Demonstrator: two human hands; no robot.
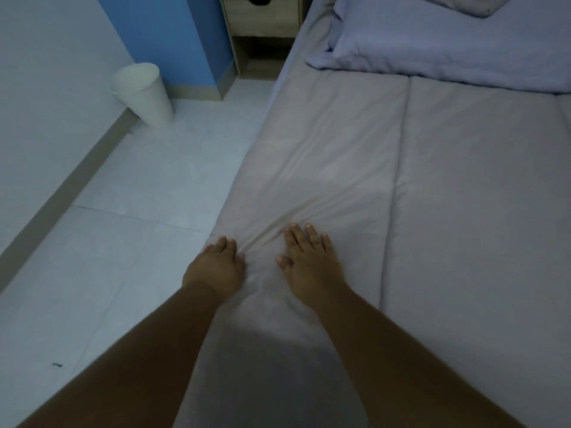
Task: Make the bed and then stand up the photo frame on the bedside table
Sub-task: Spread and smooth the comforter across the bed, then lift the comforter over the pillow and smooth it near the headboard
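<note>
Two hands rest on the sheet (pixel 324 168) near the left edge of the bed (pixel 479 242).

Head view:
- Left hand (pixel 216 264): fingers curled down at the mattress edge, pinching a bunched fold of sheet. Creases fan out from that grip toward the other hand.
- Right hand (pixel 309 257): flat, palm down, fingers straight and slightly spread. It presses the sheet and grips nothing.
- The hands are near each other, not touching.
- Beyond the hands the sheet lies mostly smooth, with one long crease running toward the head.
- Pillow (pixel 432 41): lies at the head of the bed.
- Bedside table (pixel 261 23): just beside the bed's head corner, drawer closed, top out of view.
- White bin (pixel 145 94): on the floor (pixel 139 196), against the wall.
</note>
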